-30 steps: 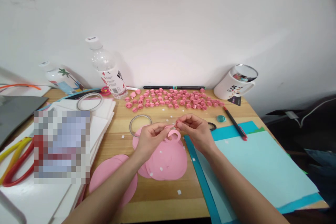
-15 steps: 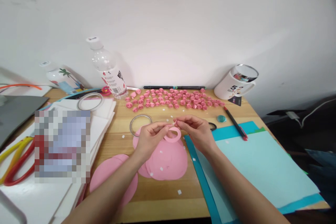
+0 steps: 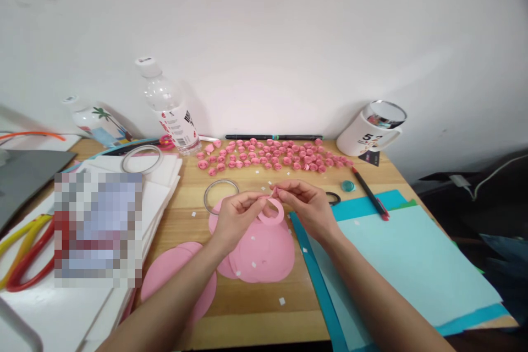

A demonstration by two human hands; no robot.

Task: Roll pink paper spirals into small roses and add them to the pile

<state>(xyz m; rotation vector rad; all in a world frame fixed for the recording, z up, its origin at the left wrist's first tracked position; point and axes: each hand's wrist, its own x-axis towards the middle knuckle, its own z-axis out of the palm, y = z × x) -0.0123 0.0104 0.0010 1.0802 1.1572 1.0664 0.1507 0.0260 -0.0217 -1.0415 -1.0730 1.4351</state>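
A curled pink paper strip (image 3: 273,220) hangs in a loop between my two hands. My left hand (image 3: 237,217) pinches it between thumb and fingers. With thumb and fingertips, my right hand (image 3: 309,206) grips the strip's small rolled end; the fingers partly hide this roll. Beneath my hands lie overlapping pink paper discs (image 3: 264,258), with small white squares scattered on and around them. More pink discs (image 3: 165,275) lie under my left forearm. Many small pink paper rolls (image 3: 286,160) are spread along the back of the table.
A tape roll (image 3: 205,198) lies beside my left hand. Clear bottle (image 3: 177,126) and white mug (image 3: 357,135) stand by the wall. Blue paper sheets (image 3: 396,264) and a pen (image 3: 369,192) are at right. White sheets (image 3: 107,319) and red-yellow scissors (image 3: 31,264) are at left.
The pink loop hangs slightly lower and has turned a little between my fingers. Both hands stay in nearly the same place.
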